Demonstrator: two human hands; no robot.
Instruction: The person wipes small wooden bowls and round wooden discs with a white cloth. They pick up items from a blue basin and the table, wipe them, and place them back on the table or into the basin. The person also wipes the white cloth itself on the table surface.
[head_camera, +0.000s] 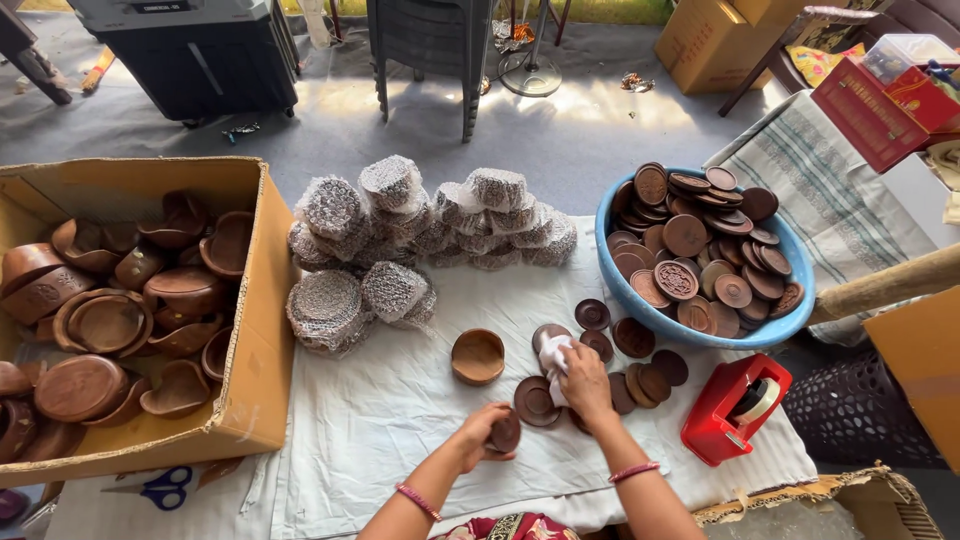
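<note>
Left hand (482, 430) grips a small brown wooden lid (505, 434) on the white cloth (400, 420), steadying it. Right hand (585, 385), beside it toward the blue basin (800, 290) of lids, presses a pale rag (556, 360) closed over another lid, as if wiping.

A cardboard box (250, 330) lies left, wrapped stacks (420, 235) centre, a basin (790, 300) right, on a cloth (400, 420).

Red tape dispenser (733, 408), blue scissors (163, 489), cardboard box (250, 330), folded striped cloth (830, 190)
</note>
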